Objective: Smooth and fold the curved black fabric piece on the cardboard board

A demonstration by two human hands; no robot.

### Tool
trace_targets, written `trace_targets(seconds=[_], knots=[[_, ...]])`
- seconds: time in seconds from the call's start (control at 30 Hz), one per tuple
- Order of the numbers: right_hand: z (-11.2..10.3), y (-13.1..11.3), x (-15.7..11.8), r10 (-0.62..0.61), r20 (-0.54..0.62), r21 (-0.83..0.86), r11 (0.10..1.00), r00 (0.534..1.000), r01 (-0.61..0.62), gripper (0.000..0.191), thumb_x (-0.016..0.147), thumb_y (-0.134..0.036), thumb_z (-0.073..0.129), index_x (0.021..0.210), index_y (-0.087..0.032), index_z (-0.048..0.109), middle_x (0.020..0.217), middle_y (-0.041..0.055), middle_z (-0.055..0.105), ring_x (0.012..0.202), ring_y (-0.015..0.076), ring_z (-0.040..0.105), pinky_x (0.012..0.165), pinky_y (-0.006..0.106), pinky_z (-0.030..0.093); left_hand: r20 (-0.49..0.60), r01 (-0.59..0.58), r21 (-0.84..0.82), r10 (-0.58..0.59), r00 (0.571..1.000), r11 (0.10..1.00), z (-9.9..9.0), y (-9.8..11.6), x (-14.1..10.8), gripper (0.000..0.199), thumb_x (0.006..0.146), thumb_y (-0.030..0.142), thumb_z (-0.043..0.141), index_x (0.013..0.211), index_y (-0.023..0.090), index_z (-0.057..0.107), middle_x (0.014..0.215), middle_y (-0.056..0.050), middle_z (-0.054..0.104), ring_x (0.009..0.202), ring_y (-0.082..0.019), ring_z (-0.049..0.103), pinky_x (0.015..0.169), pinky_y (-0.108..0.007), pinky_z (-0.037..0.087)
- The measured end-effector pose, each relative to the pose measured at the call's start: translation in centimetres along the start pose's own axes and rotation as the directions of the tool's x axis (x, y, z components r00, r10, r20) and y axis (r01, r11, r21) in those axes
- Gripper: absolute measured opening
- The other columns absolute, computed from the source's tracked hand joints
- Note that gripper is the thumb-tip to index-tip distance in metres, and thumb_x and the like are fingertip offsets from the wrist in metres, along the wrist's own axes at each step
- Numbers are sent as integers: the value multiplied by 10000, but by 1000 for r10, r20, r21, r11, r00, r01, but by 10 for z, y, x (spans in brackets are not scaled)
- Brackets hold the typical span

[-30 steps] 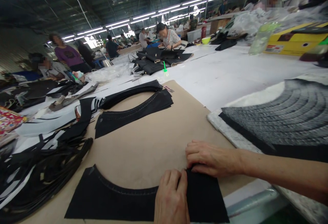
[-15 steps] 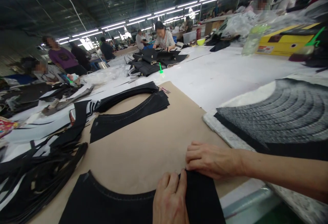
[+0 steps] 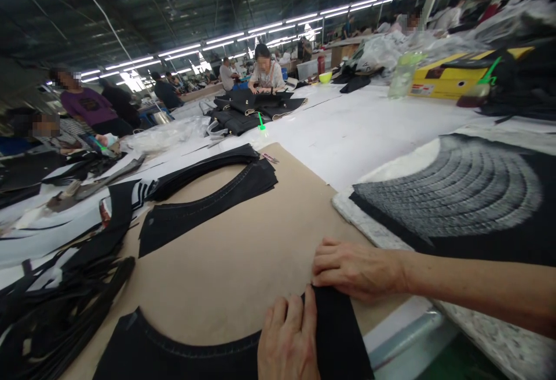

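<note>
A black fabric piece (image 3: 191,360) with a curved, notched edge lies at the front of the brown board (image 3: 243,258). My left hand (image 3: 289,336) is on that edge, fingers close together and bent over the cloth, thumb hidden. Just to its right, my right hand (image 3: 347,267) has its fingers curled at the upper corner of the same piece, and its fingertips are partly hidden. The two hands almost touch. Farther up the board lies a stack of black curved pieces (image 3: 208,200), with a second curved stack (image 3: 204,171) behind it.
Dark strips (image 3: 65,316) lie at left. A black panel with whitish curved bands (image 3: 460,189) rests on a pale slab (image 3: 373,223) at right. Small snips (image 3: 270,158) lie at the board's far corner. A green-tipped bottle (image 3: 261,125) stands beyond; a co-worker (image 3: 266,73) sits across the table.
The view has swung slightly, so the surroundings appear farther left. Both hands remain at the same edge of the black piece, with hardly any movement.
</note>
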State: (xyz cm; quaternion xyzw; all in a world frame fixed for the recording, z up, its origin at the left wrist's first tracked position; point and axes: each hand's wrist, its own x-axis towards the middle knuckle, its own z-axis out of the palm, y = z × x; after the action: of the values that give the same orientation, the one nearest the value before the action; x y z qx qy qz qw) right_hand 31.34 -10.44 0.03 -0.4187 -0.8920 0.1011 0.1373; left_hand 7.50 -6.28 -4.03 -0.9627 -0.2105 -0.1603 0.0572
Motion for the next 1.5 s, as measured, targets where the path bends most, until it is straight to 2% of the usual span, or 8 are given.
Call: trace_targets(seconds=[0.23, 0.5, 0.67, 0.8, 0.9, 1.0, 1.1, 1.5], knots=[[-2, -3, -8, 59, -20, 42, 997, 998, -58, 317, 891, -100, 416, 1133, -178, 605, 1019, 81, 625, 931, 199, 538, 870, 362, 363, 19, 3, -9, -3, 1000, 1000, 1, 2, 5, 552, 798, 52, 525, 1323, 221, 533, 907, -50, 553, 810, -200, 482, 739, -333, 426], [-4, -5, -14, 176, -72, 121, 979, 982, -166, 392, 862, -44, 371, 1177, -164, 572, 1006, 96, 622, 916, 206, 530, 852, 371, 364, -12, 17, 35, -17, 1000, 999, 1, 4, 7, 530, 790, 62, 570, 1292, 231, 565, 909, -37, 582, 831, -209, 494, 755, -340, 420], [-9, -16, -8, 246, -62, 79, 967, 967, -241, 475, 812, -17, 395, 1212, -194, 579, 1054, 87, 612, 947, 205, 529, 886, 377, 361, -16, 28, 32, -27, 1000, 999, 1, 6, 8, 531, 772, 53, 585, 1275, 222, 574, 908, -36, 583, 803, -198, 486, 736, -336, 423], [-8, -25, -9, 257, -57, 24, 966, 965, -256, 502, 804, -18, 427, 1242, -219, 567, 1122, 76, 591, 1005, 213, 506, 924, 393, 348, 2, 33, 3, -33, 999, 999, 0, 6, 10, 532, 781, 74, 577, 1290, 229, 564, 875, -34, 573, 787, -201, 484, 728, -342, 419], [-6, -31, -13, 338, -110, 11, 941, 935, -339, 428, 867, -45, 414, 1233, -212, 560, 1089, 82, 590, 971, 211, 520, 897, 381, 372, 29, 46, -21, -45, 999, 999, -3, 7, 13, 549, 787, 89, 581, 1313, 242, 544, 860, -27, 572, 790, -202, 482, 728, -342, 405], [-4, -39, -16, 450, -184, 50, 892, 874, -449, 269, 931, -99, 400, 1098, -195, 587, 985, 72, 594, 887, 205, 540, 829, 354, 405, 60, 58, -37, -56, 997, 998, -7, 7, 17, 584, 789, 100, 584, 1345, 264, 513, 877, -24, 569, 790, -196, 478, 716, -338, 389], [-1, -46, -18, 511, -186, 49, 858, 839, -512, 193, 940, -125, 405, 980, -192, 582, 934, 66, 594, 852, 218, 539, 805, 371, 413, 69, 57, -40, -54, 996, 998, -9, 8, 21, 592, 809, 106, 563, 1371, 276, 486, 886, -34, 556, 800, -197, 476, 720, -337, 376], [20, -53, -30, 454, -318, -39, 871, 832, -490, 286, 933, -120, 418, 1139, -195, 602, 991, 81, 612, 902, 223, 549, 856, 402, 410, 46, 34, 10, -35, 998, 999, -7, 11, 27, 551, 849, 110, 517, 1379, 258, 482, 845, -37, 506, 787, -189, 458, 726, -326, 369]])
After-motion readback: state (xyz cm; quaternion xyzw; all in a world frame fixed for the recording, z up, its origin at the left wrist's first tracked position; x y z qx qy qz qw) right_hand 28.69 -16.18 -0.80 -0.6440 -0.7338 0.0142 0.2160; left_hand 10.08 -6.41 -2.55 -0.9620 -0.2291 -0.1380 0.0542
